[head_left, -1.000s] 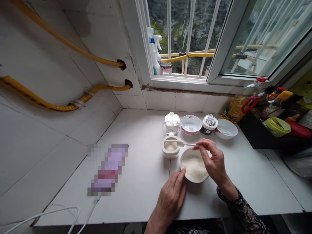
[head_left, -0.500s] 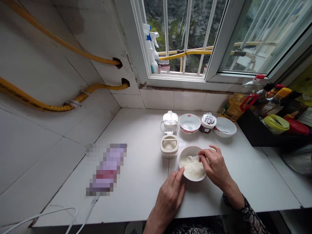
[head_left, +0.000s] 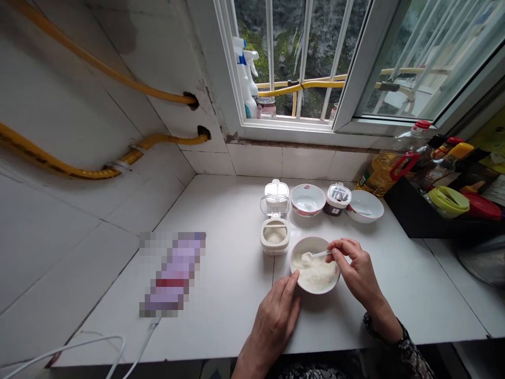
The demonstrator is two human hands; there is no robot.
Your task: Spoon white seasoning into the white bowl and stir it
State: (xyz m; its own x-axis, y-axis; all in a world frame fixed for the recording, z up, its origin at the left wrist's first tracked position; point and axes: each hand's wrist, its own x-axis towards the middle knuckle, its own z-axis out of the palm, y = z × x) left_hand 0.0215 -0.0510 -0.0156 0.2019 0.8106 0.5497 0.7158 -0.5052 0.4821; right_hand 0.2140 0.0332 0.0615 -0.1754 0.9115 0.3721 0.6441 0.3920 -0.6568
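A white bowl (head_left: 310,243) holds a pale, powdery or fine-grained substance (head_left: 317,275). My left hand (head_left: 276,310) holds the bowl at its lower left, fingertips on the rim and thumb against the side. Between the thumb and fingers of my right hand (head_left: 353,266) is the handle of a small white spoon (head_left: 321,253). The spoon's tip bears a heap of the pale substance, over the left part of the bowl. Just behind the bowl to the left stands a white seasoning jar (head_left: 275,247), its lid up, with similar pale contents.
Farther back are a flower-patterned bowl (head_left: 308,200), a closed jar (head_left: 337,200) and another bowl (head_left: 365,206) with a spoon inside. An oil bottle (head_left: 389,166) and a black box (head_left: 410,213) of condiments stand right. A blurred purple object (head_left: 175,273) with a cable lies left.
My right hand has moved slightly right and back, and more of the spoon shows, now with a heap on its tip. My left hand stays at the bowl.
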